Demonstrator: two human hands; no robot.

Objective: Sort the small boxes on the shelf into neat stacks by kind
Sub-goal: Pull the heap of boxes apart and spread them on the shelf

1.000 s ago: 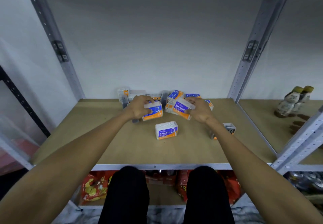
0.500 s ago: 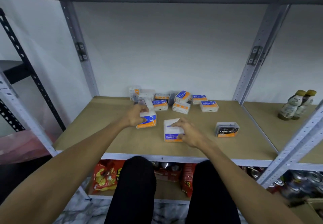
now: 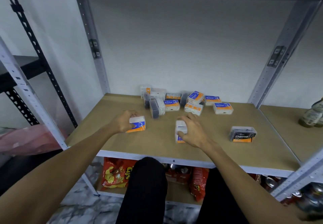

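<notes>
Left hand [image 3: 122, 124] grasping one box [image 3: 138, 124] | right hand [image 3: 192, 131] grasping one upright box [image 3: 180, 132] | one Charcoal box [image 3: 243, 134]

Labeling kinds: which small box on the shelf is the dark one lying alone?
The black "Charcoal" box with the orange strip, alone at front right on the wooden shelf board, right of the right hand; the labelled others are blue-and-orange.

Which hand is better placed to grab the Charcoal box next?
Right, probably. The Charcoal box sits alone on the right hand's side. The left hand is across the shelf, with its grip on an orange and blue box.
</notes>
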